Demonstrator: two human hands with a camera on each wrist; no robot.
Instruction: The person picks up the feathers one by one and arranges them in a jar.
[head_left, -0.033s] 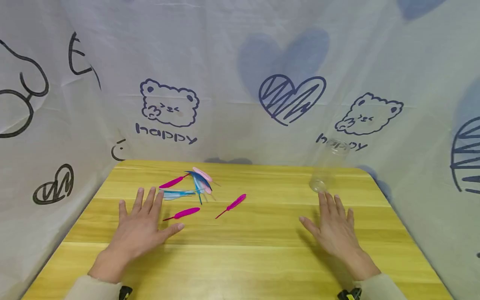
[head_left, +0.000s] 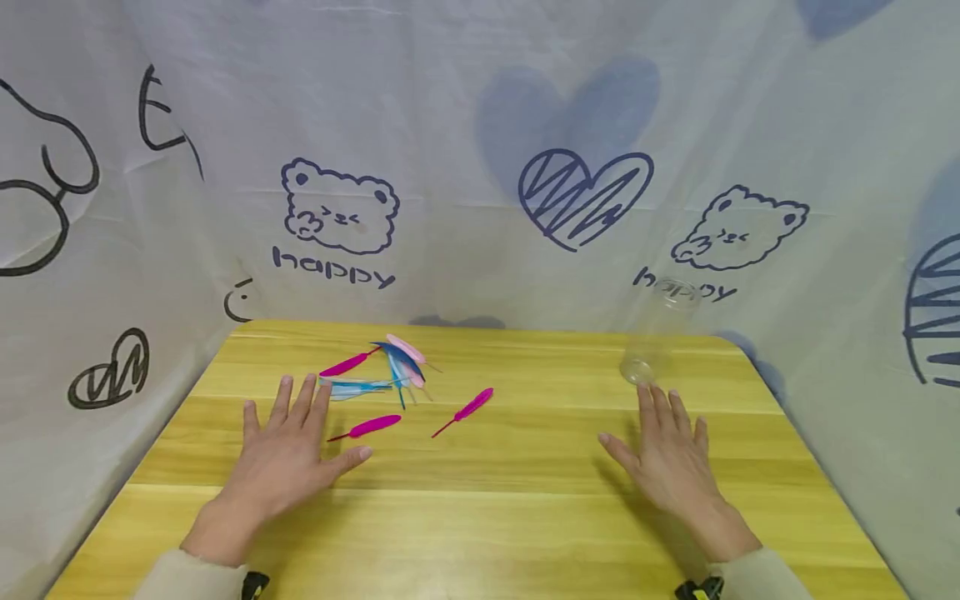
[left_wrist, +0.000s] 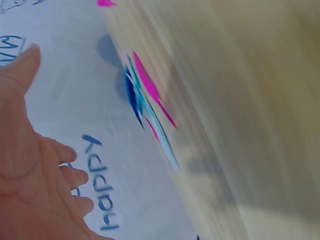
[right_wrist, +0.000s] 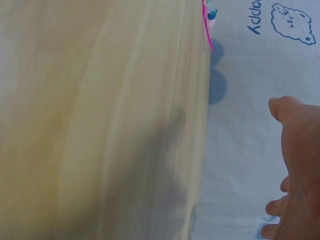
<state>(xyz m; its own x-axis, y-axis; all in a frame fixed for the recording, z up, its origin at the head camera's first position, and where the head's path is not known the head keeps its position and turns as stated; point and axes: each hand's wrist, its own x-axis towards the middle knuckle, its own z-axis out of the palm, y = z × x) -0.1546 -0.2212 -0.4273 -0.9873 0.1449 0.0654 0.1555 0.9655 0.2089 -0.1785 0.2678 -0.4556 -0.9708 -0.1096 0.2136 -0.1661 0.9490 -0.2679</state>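
My left hand [head_left: 281, 462] hovers palm down over the left of the wooden table, fingers straight and spread, holding nothing. Just beyond its fingertips lie several small feathers: a light blue one [head_left: 356, 389], a dark blue one [head_left: 405, 358], a pale pink one [head_left: 405, 346] and a magenta one [head_left: 345, 365]. Two more magenta feathers lie nearer, one [head_left: 377, 426] beside the left thumb and another [head_left: 474, 404] further right. On the right, my right hand [head_left: 675, 467] is likewise spread and holds nothing. Its fingertips overlap the base of an upright clear cylindrical container [head_left: 638, 372] in the head view.
The yellow wood-grain table [head_left: 480, 533] reaches back to a white cloth [head_left: 450, 125] printed with hearts, bears and lettering. More of this cloth hangs along both sides. Dark straps [head_left: 699, 590] circle both wrists by the light sleeves [head_left: 761, 575].
The left hand has shifted very slightly to the right. The right hand, the feathers and the clear container stay as they were.
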